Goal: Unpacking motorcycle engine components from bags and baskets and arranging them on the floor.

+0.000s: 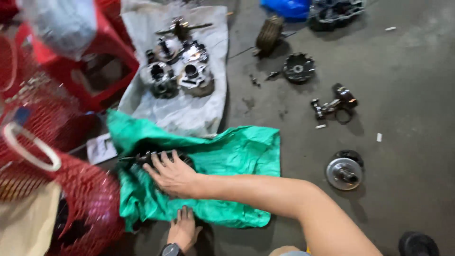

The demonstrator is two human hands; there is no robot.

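Grey concrete floor (403, 85), stained and strewn with engine parts, seen from above. At far left, a red mesh basket (90, 199) with a white handle stands beside a red plastic stool (102, 66). Next comes a white sack (189, 111) laid flat, bearing a cluster of metal engine castings (180, 71). Below it lies a green cloth (237, 151), crumpled and partly overlapping the sack's lower edge. My right hand (173, 176), the arm reaching in from lower right, lies palm down on the cloth with fingers spread, pressing over a dark greasy part (142, 159) that rests on the cloth's left portion; whether the fingers actually close around it I cannot tell. My left hand (184, 230), with a dark watch at the wrist, rests flat and unclenched at the cloth's lower edge, fingertips touching the fabric, grasping nothing. Further right, on bare floor: a ribbed cylindrical part (269, 34), a dark toothed round part (298, 68), a small crank-like metal piece (334, 105), and a shiny metal disc assembly (344, 171), all well apart from both hands. A blue bag (286, 7) lies at the top edge.
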